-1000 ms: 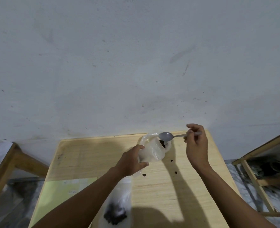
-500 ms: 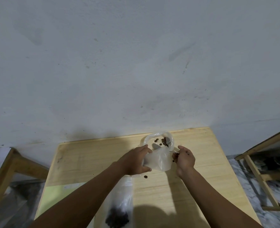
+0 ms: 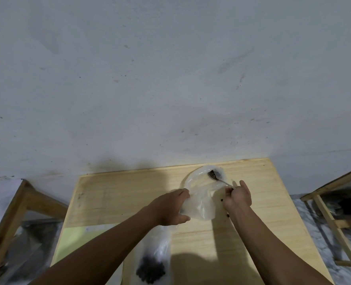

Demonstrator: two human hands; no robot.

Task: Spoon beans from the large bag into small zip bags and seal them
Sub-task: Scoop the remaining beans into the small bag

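Our left hand (image 3: 171,210) pinched the near edge of the large bag (image 3: 201,194), which lay on the wooden bench (image 3: 119,192). Our right hand (image 3: 238,196) was closed around the handle of the spoon (image 3: 216,176), its bowl deep among the beans (image 3: 217,173) at the bag's far end. Loose beans (image 3: 222,200) already dotted the bench. A filled small zip bag (image 3: 153,262) lay nearer us. We judged the limp plastic could slump and spill more.

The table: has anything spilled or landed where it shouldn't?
Yes. A few loose beans lie on the bare table beside the right hand, outside the bag that both hands hold. Another sits nearer, by the wrist.
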